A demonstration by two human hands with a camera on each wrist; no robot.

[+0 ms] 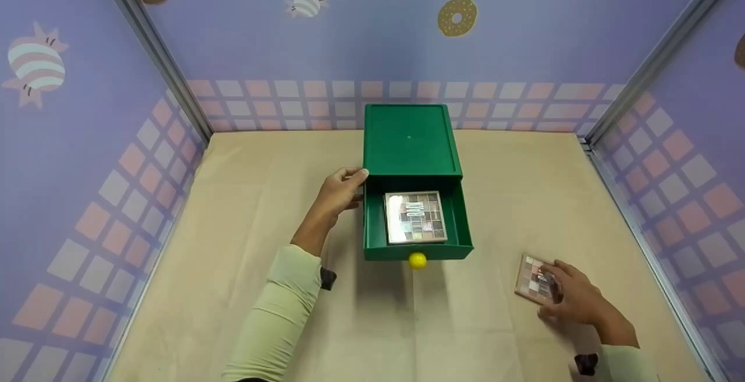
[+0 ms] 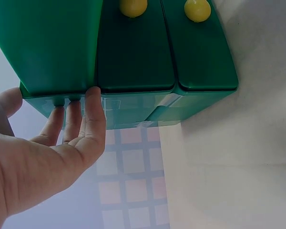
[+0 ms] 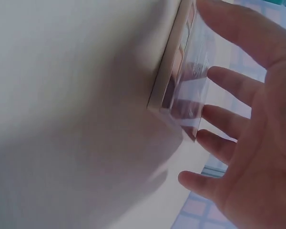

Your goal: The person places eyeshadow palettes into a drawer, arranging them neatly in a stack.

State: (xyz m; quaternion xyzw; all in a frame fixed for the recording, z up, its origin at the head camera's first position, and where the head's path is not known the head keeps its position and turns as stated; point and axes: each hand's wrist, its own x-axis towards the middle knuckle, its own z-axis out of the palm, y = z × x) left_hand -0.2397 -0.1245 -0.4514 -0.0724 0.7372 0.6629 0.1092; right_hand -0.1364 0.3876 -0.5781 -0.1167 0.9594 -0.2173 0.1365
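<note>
A green drawer cabinet [image 1: 407,137] stands at the middle back, its top drawer [image 1: 418,252] pulled out by a yellow knob. In that drawer lies an eyeshadow palette [image 1: 413,217] with a shiny clear lid. My left hand [image 1: 340,193] rests at the cabinet's front left corner, thumb on the top edge and fingertips [image 2: 93,95] against the side wall. At the right, another eyeshadow palette [image 1: 531,277] lies on the cloth, partly hidden under my right hand [image 1: 579,297]. The right wrist view has its spread fingers [image 3: 233,83] right at that palette's clear lid.
Two lower drawers with yellow knobs [image 2: 197,10] are closed beneath the open one. A beige cloth [image 1: 279,166] covers the table. Purple walls with a tile pattern [image 1: 285,88] stand at the back and both sides.
</note>
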